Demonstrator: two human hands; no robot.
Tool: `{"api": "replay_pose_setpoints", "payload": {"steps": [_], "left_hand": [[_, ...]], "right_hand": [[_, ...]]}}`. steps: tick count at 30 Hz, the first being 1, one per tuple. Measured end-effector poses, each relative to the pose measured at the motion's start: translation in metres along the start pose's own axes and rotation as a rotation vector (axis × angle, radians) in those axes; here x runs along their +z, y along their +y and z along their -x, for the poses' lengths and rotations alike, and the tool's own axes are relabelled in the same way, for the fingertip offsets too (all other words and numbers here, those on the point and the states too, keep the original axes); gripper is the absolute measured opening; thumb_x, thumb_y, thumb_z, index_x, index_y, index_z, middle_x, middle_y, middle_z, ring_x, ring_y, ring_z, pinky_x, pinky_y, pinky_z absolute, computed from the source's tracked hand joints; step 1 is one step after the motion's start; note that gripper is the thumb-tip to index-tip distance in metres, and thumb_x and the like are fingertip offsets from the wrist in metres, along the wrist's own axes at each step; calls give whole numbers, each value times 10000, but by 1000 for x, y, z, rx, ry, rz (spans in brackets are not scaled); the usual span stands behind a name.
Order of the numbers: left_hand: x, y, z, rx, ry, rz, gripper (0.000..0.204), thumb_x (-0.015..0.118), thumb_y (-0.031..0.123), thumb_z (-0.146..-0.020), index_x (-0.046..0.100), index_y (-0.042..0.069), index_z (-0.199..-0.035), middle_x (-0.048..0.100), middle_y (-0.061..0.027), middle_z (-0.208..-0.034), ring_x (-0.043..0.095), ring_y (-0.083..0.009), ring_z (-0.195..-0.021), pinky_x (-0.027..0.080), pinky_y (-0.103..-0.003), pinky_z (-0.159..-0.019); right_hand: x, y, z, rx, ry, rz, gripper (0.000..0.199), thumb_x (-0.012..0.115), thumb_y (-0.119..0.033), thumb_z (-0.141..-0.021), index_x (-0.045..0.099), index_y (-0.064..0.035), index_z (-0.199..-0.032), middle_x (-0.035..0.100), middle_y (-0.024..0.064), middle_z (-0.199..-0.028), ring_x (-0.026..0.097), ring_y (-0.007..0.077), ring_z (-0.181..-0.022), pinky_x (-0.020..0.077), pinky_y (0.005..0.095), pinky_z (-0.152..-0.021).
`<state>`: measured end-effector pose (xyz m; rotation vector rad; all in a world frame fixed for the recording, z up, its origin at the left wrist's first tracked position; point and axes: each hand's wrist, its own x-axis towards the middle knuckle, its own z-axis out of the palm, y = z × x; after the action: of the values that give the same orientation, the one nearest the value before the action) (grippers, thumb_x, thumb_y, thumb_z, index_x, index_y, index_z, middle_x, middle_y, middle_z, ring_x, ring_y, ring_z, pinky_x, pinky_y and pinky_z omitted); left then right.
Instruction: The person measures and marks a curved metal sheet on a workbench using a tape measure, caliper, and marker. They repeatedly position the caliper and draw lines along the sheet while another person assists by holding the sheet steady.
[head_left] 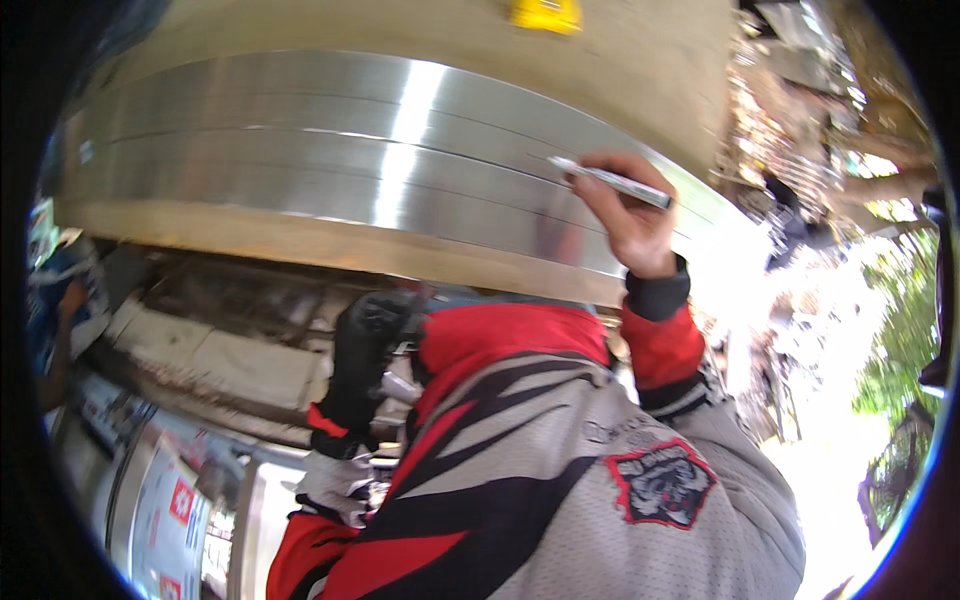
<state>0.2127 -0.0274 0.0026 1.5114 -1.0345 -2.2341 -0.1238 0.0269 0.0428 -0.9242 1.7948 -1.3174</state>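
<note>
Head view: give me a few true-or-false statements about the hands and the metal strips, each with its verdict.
1. The right hand holds a silver marker against the metal strips. True.
2. The left hand is bare. False: it wears a black glove with a white and red cuff.
3. The marker's tip points toward the left of the picture. True.
4. The metal strips are painted red. False: they are bare shiny silver, and a band of light runs across them.
5. The left hand presses flat on the strips. False: it is below them, near the red collar.
</note>
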Motion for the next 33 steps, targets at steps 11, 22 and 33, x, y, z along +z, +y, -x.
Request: {"api": "replay_pose_setpoints", "payload": {"steps": [11, 22, 33], "left_hand": [[280, -145, -18, 145, 35, -174, 157, 737, 105, -893, 662, -4, -979, 686, -68, -802, 653, -127, -682, 549, -280, -620], [458, -207, -15, -229, -121, 163, 197, 756, 125, -889, 702, -20, -1010, 699, -73, -825, 642, -111, -689, 532, -269, -626], [522, -126, 25, 378, -122, 217, 172, 718, 13, -895, 681, -33, -1057, 712, -98, -901, 679, -173, -799, 551, -310, -749]], "right_hand": [[-267, 79, 78, -111, 204, -35, 228, 693, -55, -919, 650, 67, -1108, 727, 150, -953, 701, 185, -890, 562, 290, -795], [-368, 140, 152, 28, 271, -151, 239, 693, -67, -933, 633, 61, -1125, 713, 130, -965, 677, 157, -877, 541, 267, -786], [-409, 153, 173, -134, 464, -304, 287, 649, -121, -987, 603, 63, -1202, 713, 185, -1006, 653, 172, -808, 531, 287, -764]]}}
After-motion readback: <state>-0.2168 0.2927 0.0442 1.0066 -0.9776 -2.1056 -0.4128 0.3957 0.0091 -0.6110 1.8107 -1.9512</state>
